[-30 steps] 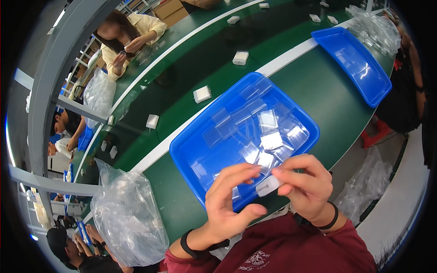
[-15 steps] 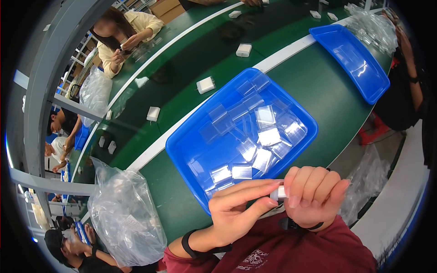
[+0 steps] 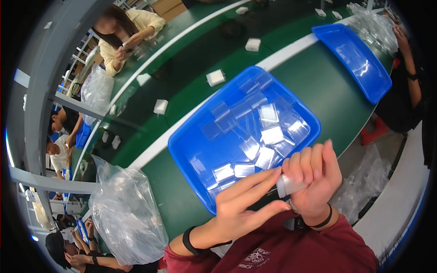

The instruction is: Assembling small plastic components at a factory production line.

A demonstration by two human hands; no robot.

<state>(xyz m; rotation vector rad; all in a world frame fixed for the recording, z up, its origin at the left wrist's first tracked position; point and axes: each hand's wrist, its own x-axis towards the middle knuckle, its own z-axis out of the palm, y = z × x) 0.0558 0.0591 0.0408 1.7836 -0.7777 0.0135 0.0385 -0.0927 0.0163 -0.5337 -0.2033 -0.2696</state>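
Observation:
My right hand [image 3: 317, 178] has its fingers curled round a small white block [image 3: 291, 185], whose pale end sticks out toward the left. Just beside that end is my left hand [image 3: 241, 200], its fingers stretched out and its thumb spread well apart from them. The left fingertips lie close to the block's upper corner; whether they touch it I cannot tell. Beyond both hands a blue tray [image 3: 185, 170] holds several clear plastic pieces [image 3: 244, 170], flat and shiny, spread and overlapping.
A dark green belt carries several white blocks [image 3: 215, 78] behind a white rail [image 3: 152, 154]. To the left lies a large clear plastic bag [image 3: 129, 214]. Another blue tray [image 3: 353, 61] and a clear bag [image 3: 374, 29] are at far right. Other people work around the line.
My left fingers and thumb have parted from their pinch on the block. My right hand has tilted, and more of the block shows. Blocks on the belt have shifted rightward.

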